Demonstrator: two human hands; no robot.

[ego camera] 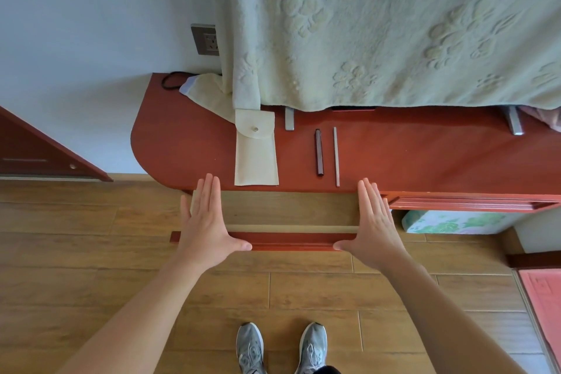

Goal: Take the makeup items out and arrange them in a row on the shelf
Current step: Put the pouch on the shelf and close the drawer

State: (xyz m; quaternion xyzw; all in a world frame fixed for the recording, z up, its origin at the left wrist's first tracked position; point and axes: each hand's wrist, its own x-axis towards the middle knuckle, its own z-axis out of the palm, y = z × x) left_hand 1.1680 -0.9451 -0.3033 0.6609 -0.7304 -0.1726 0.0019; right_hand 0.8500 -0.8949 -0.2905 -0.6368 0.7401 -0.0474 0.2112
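Two flat hands over the open drawer (291,242): left hand (206,225), right hand (375,228), fingers (209,194) straight, pressed together, holding nothing. Dark pencil (318,152) and pale stick (336,156) lie parallel on shelf (182,146), right of pouch (256,158).

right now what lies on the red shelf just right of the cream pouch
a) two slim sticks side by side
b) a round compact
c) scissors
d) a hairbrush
a: a dark stick and a pale stick lie side by side, not touching, on the red shelf right of the cream pouch.
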